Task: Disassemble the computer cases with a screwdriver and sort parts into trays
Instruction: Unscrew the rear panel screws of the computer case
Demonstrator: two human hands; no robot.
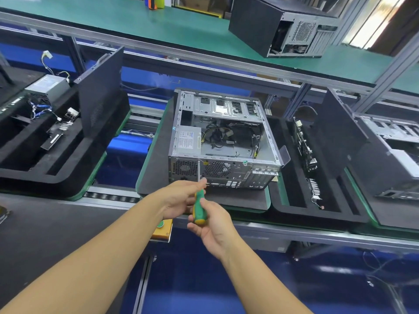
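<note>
An open computer case [226, 137] lies on its side on a dark mat in the middle, its rear panel toward me, with the power supply [189, 140] and loose cables inside. A green and yellow screwdriver [199, 205] points up at the rear panel, its shaft tip near the top edge beside the fan grille. My right hand [213, 225] grips the handle from below. My left hand [181, 198] pinches the top of the handle where the shaft begins. Both hands hover just in front of the case.
A black foam tray [56, 141] at left holds a power supply [48, 86], cables and a leaning side panel [102, 91]. A second tray [317, 168] at right holds a circuit board. Another case [394, 152] sits far right, one more [278, 26] on the green shelf.
</note>
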